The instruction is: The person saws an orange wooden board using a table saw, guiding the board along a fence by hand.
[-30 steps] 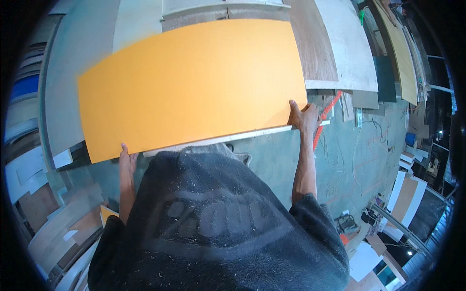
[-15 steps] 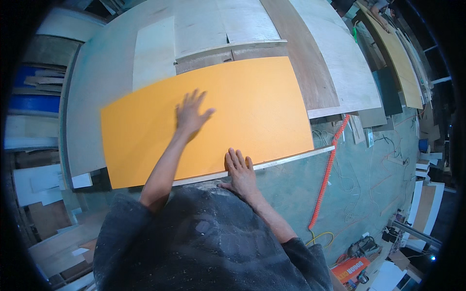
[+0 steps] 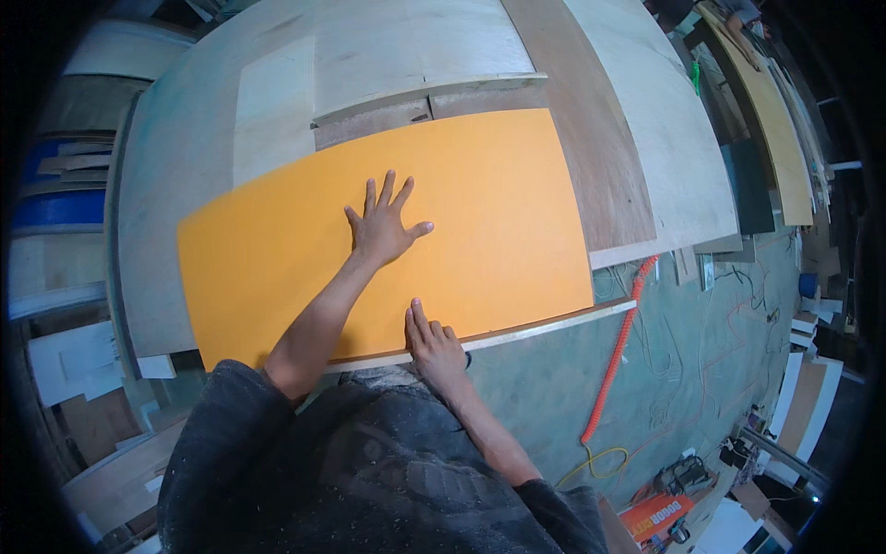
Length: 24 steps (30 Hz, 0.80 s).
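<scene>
A large orange sheet [image 3: 498, 212] lies flat on a wide wooden work table [image 3: 185, 185]. My left hand [image 3: 383, 226] rests palm down near the sheet's middle, fingers spread. At the sheet's near edge my right hand [image 3: 434, 343] presses with its fingers on the orange surface, over a pale board [image 3: 554, 323] that sticks out under the sheet.
Pale plywood panels [image 3: 406, 46] and a brown board [image 3: 581, 120] cover the table behind the sheet. A coiled orange hose [image 3: 614, 355] hangs down to the green floor on the right, among cables and tools. Stacked boards stand at left and far right.
A second ago both hands held the sheet by its near edge, raised. It has since been laid flat; my left hand moved onto its middle and my right hand to its near edge.
</scene>
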Available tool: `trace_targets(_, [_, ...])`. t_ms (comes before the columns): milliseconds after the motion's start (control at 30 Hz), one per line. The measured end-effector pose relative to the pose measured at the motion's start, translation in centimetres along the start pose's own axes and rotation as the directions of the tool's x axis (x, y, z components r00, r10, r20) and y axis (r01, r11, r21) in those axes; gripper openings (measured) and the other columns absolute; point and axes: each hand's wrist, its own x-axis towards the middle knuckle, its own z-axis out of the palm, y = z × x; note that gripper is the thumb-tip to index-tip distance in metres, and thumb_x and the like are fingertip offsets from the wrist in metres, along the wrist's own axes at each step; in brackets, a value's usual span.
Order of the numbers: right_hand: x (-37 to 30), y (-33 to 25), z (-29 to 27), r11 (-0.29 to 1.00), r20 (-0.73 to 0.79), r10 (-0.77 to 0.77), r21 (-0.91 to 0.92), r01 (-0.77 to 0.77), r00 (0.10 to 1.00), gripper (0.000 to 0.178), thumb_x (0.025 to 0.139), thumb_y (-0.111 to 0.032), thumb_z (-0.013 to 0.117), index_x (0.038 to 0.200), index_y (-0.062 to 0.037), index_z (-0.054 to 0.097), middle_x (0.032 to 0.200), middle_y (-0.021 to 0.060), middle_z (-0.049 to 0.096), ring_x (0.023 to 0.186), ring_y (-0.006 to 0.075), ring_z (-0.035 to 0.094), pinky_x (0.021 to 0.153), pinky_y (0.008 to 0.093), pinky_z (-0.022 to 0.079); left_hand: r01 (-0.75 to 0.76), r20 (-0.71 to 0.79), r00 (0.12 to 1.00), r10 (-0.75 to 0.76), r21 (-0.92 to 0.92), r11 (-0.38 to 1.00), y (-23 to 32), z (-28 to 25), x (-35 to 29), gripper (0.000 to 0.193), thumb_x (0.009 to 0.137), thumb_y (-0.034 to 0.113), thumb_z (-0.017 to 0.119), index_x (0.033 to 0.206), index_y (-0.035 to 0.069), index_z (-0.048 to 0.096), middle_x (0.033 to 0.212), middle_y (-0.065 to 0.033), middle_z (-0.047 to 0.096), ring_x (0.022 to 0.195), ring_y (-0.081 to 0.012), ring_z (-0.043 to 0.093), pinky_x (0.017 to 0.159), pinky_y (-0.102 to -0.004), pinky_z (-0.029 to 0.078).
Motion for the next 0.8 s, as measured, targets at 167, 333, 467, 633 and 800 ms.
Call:
trace_targets(167, [5.5,1.7,1.1,0.999,-0.060,-0.053,-0.004,0.053,0.997,0.063,0.085,-0.020,0.064,0.143,0.0036,0.060,0.158,0.0219,0.051,0.089,0.0188,0.065,0.076,0.0323,0.053,0.016,0.006,1.000,-0.016,0.016,1.000,-1.0,-2.2,5.2,0.099,0.090,0.072,0.066,0.170,0.034,0.021,0.179,-0.0035,0.008,0.164,-0.0369,0.006,0.117,-0.0837,0.018])
trace_targets(333, [9.3,2.9,0.4,0.997,-0.002,-0.063,0.043,0.063,0.998,0.076,0.080,-0.031,0.075,0.145,0.0044,0.056,0.158,0.0233,0.051,0.092,0.0222,0.067,0.081,0.0356,0.056,0.016,0.003,1.000,-0.016,0.009,1.000,-1.9,-3.4,8.6,0.099,0.090,0.072,0.066,0.169,0.034,0.021,0.179,-0.0035,0.007,0.164,-0.0372,0.006,0.118,-0.0833,0.017])
trace_targets(467, [12.6,3.9,1.1,0.996,0.005,-0.080,0.031,0.080,0.997,0.100,0.067,-0.047,0.086,0.146,0.0061,0.054,0.157,0.0266,0.050,0.093,0.0252,0.068,0.083,0.0377,0.057,-0.010,-0.048,0.999,0.009,-0.021,1.000,-3.0,-4.4,12.1,0.100,0.088,0.070,0.071,0.169,0.033,0.025,0.179,-0.0061,0.010,0.163,-0.0397,0.008,0.116,-0.0844,0.016])
trace_targets(633, [16.8,4.7,1.5,0.996,0.030,-0.061,0.070,0.059,0.998,0.106,0.065,-0.053,0.088,0.145,0.0075,0.054,0.156,0.0286,0.050,0.097,0.0270,0.070,0.083,0.0384,0.058,-0.012,-0.057,0.998,0.011,-0.003,1.000,-4.3,-5.4,16.2,0.100,0.088,0.071,0.071,0.169,0.033,0.025,0.179,-0.0054,0.011,0.163,-0.0404,0.009,0.116,-0.0840,0.017])
trace_targets(800, [21.1,5.9,0.7,0.994,0.030,-0.058,0.092,0.055,0.998,0.112,0.059,-0.057,0.093,0.143,0.0086,0.057,0.154,0.0280,0.053,0.096,0.0249,0.070,0.081,0.0377,0.058,-0.019,-0.070,0.997,0.020,0.020,1.000,-5.1,-7.0,20.7,0.101,0.087,0.076,0.068,0.168,0.036,0.025,0.179,-0.0042,0.011,0.163,-0.0398,0.011,0.116,-0.0840,0.020])
